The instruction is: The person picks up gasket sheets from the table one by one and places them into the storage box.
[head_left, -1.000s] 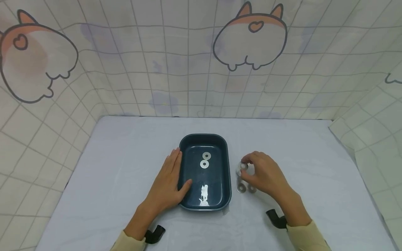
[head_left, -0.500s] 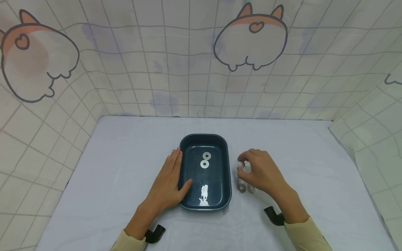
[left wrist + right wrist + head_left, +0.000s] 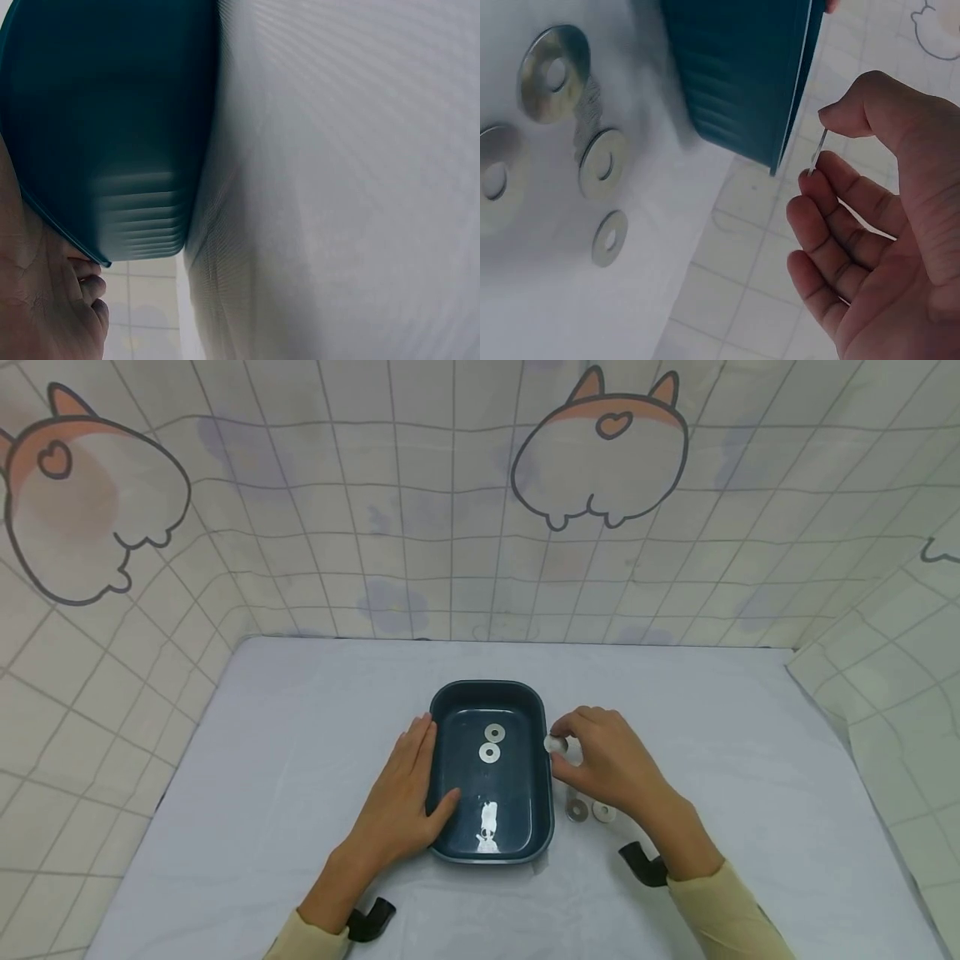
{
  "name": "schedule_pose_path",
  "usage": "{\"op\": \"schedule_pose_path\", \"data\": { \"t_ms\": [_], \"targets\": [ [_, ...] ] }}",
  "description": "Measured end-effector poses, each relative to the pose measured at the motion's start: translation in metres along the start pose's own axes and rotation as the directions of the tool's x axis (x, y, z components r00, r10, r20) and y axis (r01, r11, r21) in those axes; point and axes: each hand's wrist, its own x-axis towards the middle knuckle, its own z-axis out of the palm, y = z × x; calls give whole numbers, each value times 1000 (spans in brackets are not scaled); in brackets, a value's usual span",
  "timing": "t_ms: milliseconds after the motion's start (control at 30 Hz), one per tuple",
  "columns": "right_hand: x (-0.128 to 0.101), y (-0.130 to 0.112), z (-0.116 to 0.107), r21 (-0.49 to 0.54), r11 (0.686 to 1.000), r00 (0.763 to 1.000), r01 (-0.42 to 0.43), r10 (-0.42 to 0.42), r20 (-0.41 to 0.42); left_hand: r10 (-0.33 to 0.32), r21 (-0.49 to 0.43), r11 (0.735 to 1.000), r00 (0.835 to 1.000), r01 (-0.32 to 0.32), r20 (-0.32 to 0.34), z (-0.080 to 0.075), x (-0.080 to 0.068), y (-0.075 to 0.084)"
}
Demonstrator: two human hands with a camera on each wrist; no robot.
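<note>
A dark teal rectangular tray (image 3: 517, 802) stands on the table with two flat metal washers (image 3: 487, 734) touching each other on its floor. My left hand (image 3: 401, 806) rests along the tray's left rim, fingers straight and thumb reaching over the inner side. In the left wrist view the palm lies against the rim (image 3: 64, 235). Between thumb and fingertips my right hand (image 3: 611, 760) pinches one washer (image 3: 553, 744), right at the tray's right rim; the right wrist view shows this washer (image 3: 819, 152) edge-on. Several more washers (image 3: 536, 86) lie flat on the table below that hand.
White cloth covers the table (image 3: 300, 718). Behind it and at both sides hang grid-patterned curtains (image 3: 420, 560) with cartoon prints. A black curved piece (image 3: 371, 920) sits at the left wrist, another (image 3: 643, 864) at the right.
My right hand has moved left and slightly away from me, carrying the pinched washer from over the table to the tray's right rim. The left hand and tray stay put.
</note>
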Motion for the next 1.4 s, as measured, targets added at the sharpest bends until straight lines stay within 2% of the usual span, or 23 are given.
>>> {"op": "schedule_pose_path", "data": {
  "t_ms": [200, 800, 1033, 1400],
  "targets": [
    [7, -5, 0, 31, 999, 999, 29, -30, 29, 5, -1, 1000, 1000, -5, -1, 0, 0, 1],
    [32, -25, -5, -9, 995, 989, 104, -102, 104, -1, -8, 1000, 1000, 1, 0, 0, 0, 0],
    [35, -29, -1, -10, 995, 985, 96, -94, 146, -5, -6, 1000, 1000, 5, 7, -1, -1, 0],
    [35, -33, 0, -17, 992, 981, 126, -122, 151, -6, -20, 1000, 1000, 6, 14, -3, -1, 0]
  ]
}}
